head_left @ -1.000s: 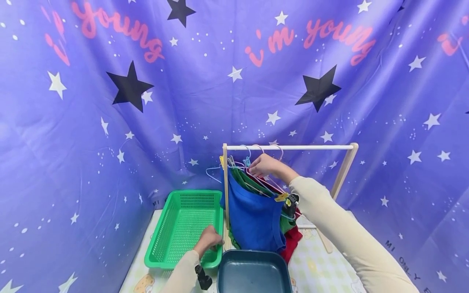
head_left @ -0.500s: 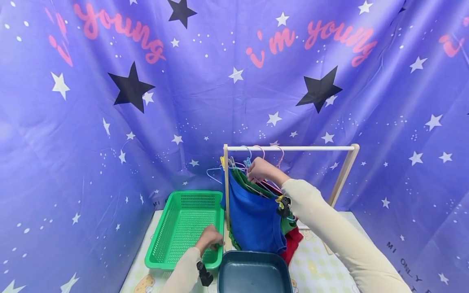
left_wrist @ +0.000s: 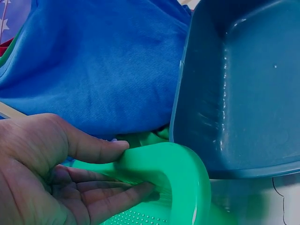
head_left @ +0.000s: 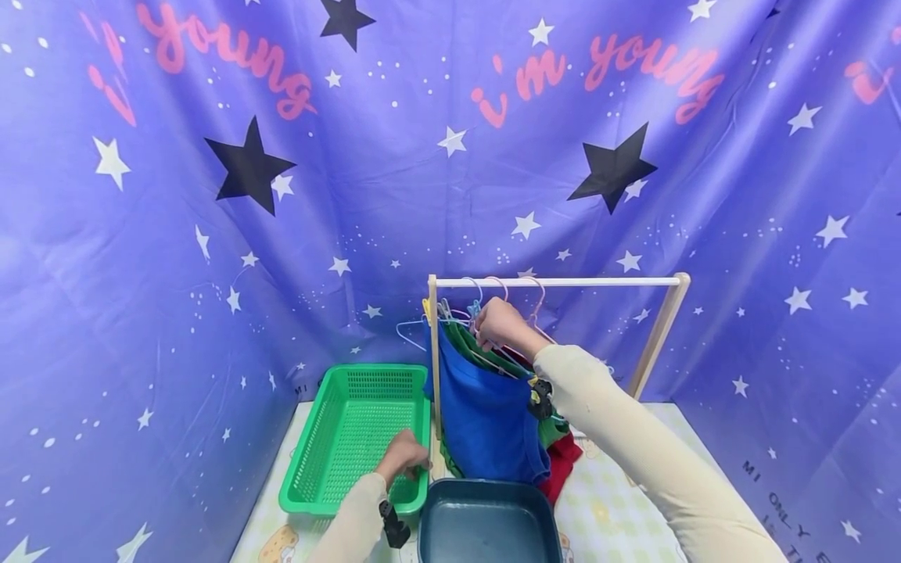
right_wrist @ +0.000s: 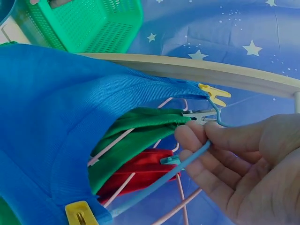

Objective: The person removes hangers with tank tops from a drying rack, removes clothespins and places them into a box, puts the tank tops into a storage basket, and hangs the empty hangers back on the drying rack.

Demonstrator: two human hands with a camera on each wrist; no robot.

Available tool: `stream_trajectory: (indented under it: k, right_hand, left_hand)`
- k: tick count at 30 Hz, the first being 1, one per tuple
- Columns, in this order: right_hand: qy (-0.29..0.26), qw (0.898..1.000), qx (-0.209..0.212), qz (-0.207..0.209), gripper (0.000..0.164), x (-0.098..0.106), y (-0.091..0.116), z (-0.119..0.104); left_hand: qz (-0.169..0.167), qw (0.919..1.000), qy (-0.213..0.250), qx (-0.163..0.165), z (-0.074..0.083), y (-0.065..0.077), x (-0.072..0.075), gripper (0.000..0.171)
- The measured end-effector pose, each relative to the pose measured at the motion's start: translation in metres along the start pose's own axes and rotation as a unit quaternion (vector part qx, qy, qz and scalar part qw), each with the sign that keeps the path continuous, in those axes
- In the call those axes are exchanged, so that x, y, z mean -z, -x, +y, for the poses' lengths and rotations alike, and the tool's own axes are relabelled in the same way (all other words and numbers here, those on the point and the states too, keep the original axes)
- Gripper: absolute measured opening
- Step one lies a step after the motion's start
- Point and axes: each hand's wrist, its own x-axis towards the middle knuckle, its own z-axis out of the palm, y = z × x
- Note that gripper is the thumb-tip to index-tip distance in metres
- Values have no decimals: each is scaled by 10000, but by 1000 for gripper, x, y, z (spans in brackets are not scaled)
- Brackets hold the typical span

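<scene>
My right hand [head_left: 503, 323] pinches a light blue clothes hanger [right_wrist: 161, 183] between thumb and fingers. On this hanger hangs a blue garment [right_wrist: 61, 117], fixed by two yellow clothespins [right_wrist: 80, 214], one at each side. Behind it, a green garment [right_wrist: 136, 124] and a red garment [right_wrist: 140, 171] hang from pink hangers, held by a grey clip and a teal clip. My left hand [left_wrist: 56, 173] grips the rim of the green basket [left_wrist: 187, 180], thumb on top and fingers below. The blue hanger's hook is hidden behind my right hand in the head view.
A wooden-ended rack with a white rail [head_left: 598, 282] stands at the back; several hanger hooks sit on its left part. The dark blue basin [head_left: 486, 491] stands in front of the garments, close to the basket. A patterned cloth [head_left: 605, 512] covers the table. Purple starry curtains surround it.
My right hand has shifted slightly to the left and down, with its forearm swinging left. The left hand stays on the basket rim.
</scene>
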Motion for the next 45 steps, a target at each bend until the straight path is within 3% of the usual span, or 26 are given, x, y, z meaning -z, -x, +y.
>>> stream_trajectory:
  k: [13,20,30,37,45]
  right_hand:
    - [466,9972,98,584,15,2,1,-6]
    - [245,9972,67,701,14,15,5,-8]
    - [-337,9973,191,624,12,27,21,13]
    - [-687,9961,177,531,15,31,27,29]
    - [-361,9969,467,526,14,34,42,43]
  left_hand:
    - [-39,9999,12,-121,-5,0,-1,44]
    - [-31,9999,89,-124,-8,-1,0,39]
    - [-44,9999,42,-144,-7,-1,0,25]
    - [-30,9997,102,-199,-5,-1,0,26]
    - [-46,9995,120,-293,-4,2,0,33]
